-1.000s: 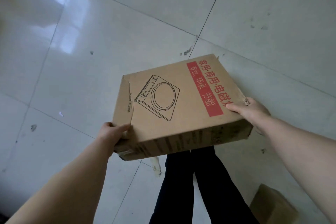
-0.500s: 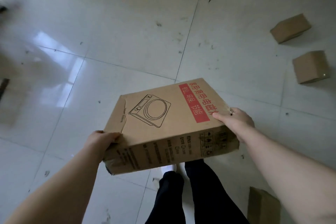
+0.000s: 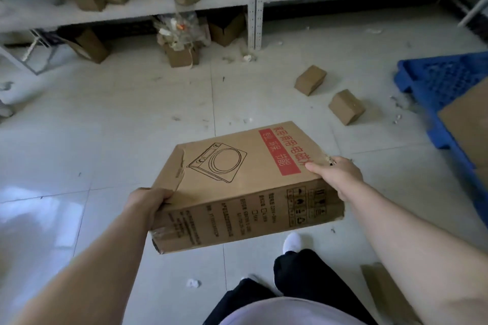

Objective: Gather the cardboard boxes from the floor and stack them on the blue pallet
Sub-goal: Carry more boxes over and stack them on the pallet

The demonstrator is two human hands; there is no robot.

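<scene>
I carry a flat cardboard box [image 3: 243, 187] with a cooker drawing and a red label, held above the floor in front of me. My left hand [image 3: 146, 200] grips its near left corner, and my right hand [image 3: 336, 174] grips its right edge. The blue pallet [image 3: 443, 82] lies on the floor at the far right, with a large cardboard sheet or box [image 3: 470, 126] on its near part. Two small cardboard boxes [image 3: 310, 79] [image 3: 346, 106] lie on the tiles between me and the pallet.
Grey metal shelving [image 3: 253, 0] with several small boxes runs along the back wall. More boxes and a bag of scraps [image 3: 182, 42] sit under and before it. A cardboard piece [image 3: 383, 290] lies by my right leg. Paper scraps litter the tiled floor.
My view has lifted from the floor to the room, bringing the shelving and the blue pallet into sight. Both hands keep the same hold on the flat box.
</scene>
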